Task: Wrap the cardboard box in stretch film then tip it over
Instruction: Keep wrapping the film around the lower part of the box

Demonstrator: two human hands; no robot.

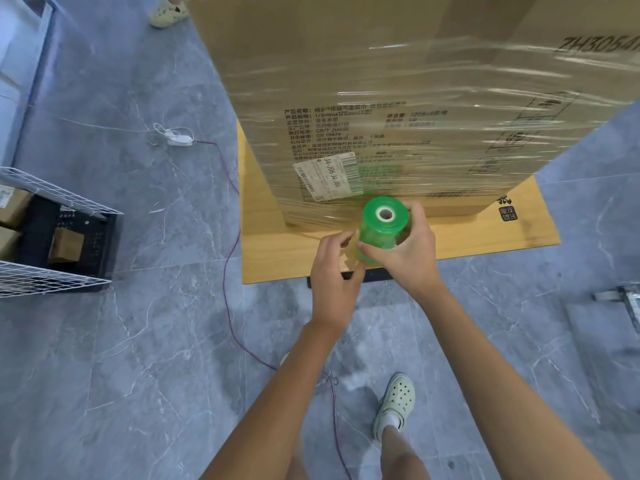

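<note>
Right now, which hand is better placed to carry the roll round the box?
Right: the right hand grips the green roll beside the cardboard box; the left hand has an unclear hold near its lower end.

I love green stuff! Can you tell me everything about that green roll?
The green roll is a stubby cylinder of shiny, see-through green film wound on a pale hollow core. It stands nearly upright, core end up, low beside the wrapped cardboard box, above the wooden board. The right hand grips its side; the left hand pinches its lower end.
</note>
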